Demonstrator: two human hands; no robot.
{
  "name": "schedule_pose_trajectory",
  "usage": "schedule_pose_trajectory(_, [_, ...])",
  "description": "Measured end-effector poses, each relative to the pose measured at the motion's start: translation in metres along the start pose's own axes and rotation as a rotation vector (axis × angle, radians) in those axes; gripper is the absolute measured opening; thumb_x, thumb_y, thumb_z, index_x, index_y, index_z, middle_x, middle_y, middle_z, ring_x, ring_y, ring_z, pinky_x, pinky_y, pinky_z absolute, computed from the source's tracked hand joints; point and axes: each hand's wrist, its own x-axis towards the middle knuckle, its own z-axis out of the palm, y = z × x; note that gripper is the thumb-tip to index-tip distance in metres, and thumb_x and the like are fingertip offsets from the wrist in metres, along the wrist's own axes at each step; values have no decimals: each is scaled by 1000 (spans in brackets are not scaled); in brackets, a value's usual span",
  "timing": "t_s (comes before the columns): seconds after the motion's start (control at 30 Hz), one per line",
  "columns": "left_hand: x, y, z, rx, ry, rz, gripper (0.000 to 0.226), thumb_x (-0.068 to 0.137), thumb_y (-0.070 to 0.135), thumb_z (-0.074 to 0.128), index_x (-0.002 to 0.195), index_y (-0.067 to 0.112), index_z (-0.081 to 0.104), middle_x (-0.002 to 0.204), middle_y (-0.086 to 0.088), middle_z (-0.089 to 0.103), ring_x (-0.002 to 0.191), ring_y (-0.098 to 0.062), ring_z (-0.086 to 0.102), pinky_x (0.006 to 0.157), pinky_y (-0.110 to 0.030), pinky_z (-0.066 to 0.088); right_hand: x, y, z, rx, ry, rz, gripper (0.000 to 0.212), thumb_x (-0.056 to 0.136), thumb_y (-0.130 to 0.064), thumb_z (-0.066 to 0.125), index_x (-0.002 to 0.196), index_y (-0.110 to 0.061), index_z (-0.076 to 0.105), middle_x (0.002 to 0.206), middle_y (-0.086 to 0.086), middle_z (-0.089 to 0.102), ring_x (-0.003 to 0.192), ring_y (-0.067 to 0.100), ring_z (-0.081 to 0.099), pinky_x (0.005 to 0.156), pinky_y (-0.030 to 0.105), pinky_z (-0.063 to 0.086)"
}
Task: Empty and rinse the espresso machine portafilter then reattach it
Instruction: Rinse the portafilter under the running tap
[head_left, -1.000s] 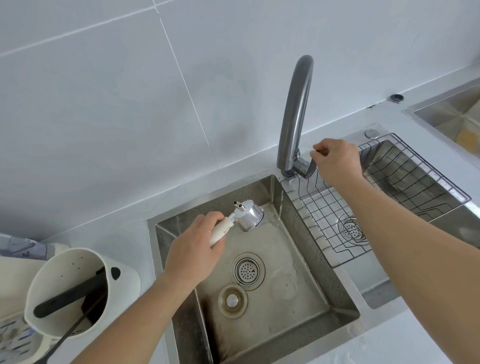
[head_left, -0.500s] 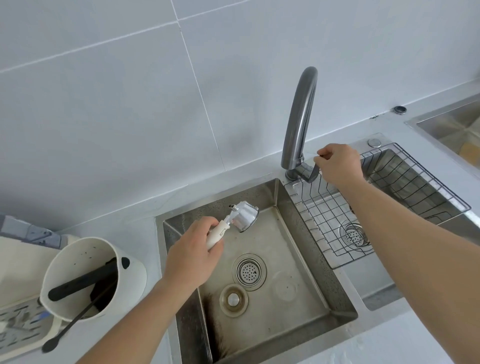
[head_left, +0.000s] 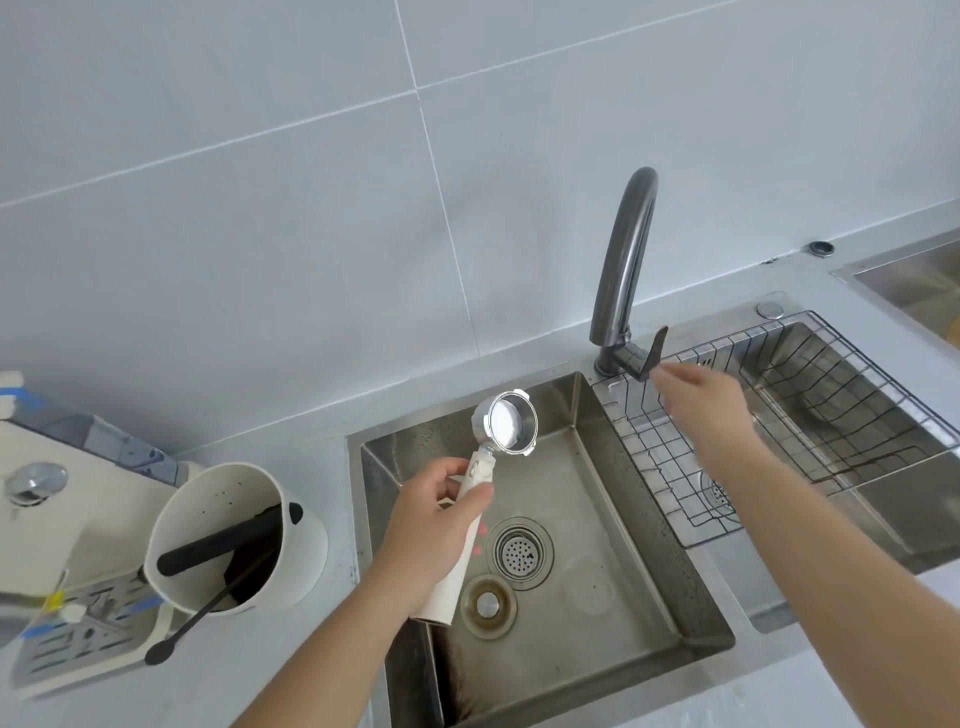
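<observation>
Portafilter (head_left: 506, 428): held basket-up over the sink (head_left: 691, 613), handle gripped in the left hand (head_left: 434, 525); right hand (head_left: 701, 408) beside the faucet (head_left: 623, 270), fingers loosely spread. To be shaken dry before reattachment.

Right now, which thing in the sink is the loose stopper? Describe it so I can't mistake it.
Start at the steel sink under the dark tap. On its floor lie two round fittings, just beyond the portafilter handle held by the left hand. The stopper is the nearer one: a brownish ring with a plain centre knob, unlike the perforated drain strainer.
</observation>
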Motion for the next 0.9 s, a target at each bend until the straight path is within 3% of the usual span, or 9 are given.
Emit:
schedule_pose_trajectory(0.1, [-7, 4, -1, -154, -31, -53, 12, 86, 14, 67, 98, 19, 68, 71, -6, 68, 61, -21, 64, 60, -38, 54, -42, 30, 12, 106, -122, 83, 17, 91, -21, 66, 107, -16, 72, 95, 2, 74, 88, 18, 67, 92, 44, 56])
schedule_pose_trajectory(0.17, [-9, 6, 0, -246, -38, -85, 11, 88, 13, 65, 98, 12, 68, 68, -8, 65, 61, -21, 62, 60, -35, 50, -70, 46, 22, 191, -214, 113, 6, 91, -15, 67, 92, -14, 73, 87, 6, 75, 85, 23, 69, 93, 44, 55])
schedule_pose_trajectory(0.27, [-13, 11, 4, -362, -52, -147, 14, 88, 15, 66, 101, 9, 68, 73, -10, 68, 62, -20, 62, 57, -28, 49, -105, 52, 35, 285, -318, 162, 9, 92, -9, 65, 88, -7, 73, 83, 15, 73, 78, 26, 69, 81, 41, 59])
schedule_pose_trajectory(0.4, [-18, 14, 9, -425, -66, -192, 10, 89, 21, 66, 97, 15, 69, 82, -8, 72, 56, -7, 63, 49, -19, 48, -144, 39, 47, 332, -462, 179, 15, 95, -8, 60, 88, -1, 72, 72, 10, 69, 65, 21, 63, 63, 34, 59])
schedule_pose_trajectory(0.5, [-20, 14, 13, -453, -66, -211, 16, 89, 25, 66, 99, 15, 70, 83, -5, 73, 56, -11, 59, 52, -21, 46, -164, 29, 54, 326, -565, 171, 17, 95, -14, 61, 90, -3, 73, 77, 10, 72, 68, 22, 68, 69, 38, 60])
schedule_pose_trajectory(0.67, [-20, 9, 14, -502, -26, -236, 17, 86, 29, 69, 97, 16, 71, 80, 0, 74, 67, -23, 58, 67, -36, 50, -186, 18, 71, 282, -687, 149, 22, 91, -22, 69, 106, -6, 71, 94, 19, 77, 90, 35, 75, 82, 49, 60])
schedule_pose_trajectory(0.8, [-24, 7, 6, -481, -6, -222, 16, 86, 28, 69, 97, 16, 71, 80, 0, 74, 68, -19, 61, 63, -32, 50, -196, 13, 81, 295, -672, 145, 28, 77, -29, 73, 96, -9, 75, 90, 19, 77, 84, 33, 74, 79, 48, 60])
schedule_pose_trajectory(0.9, [-30, 7, -6, -465, -31, -197, 15, 87, 25, 69, 97, 14, 70, 85, -4, 75, 70, -17, 63, 67, -33, 51, -204, 12, 86, 301, -674, 144, 34, 76, -30, 72, 99, -6, 73, 92, 22, 75, 80, 28, 71, 77, 46, 58])
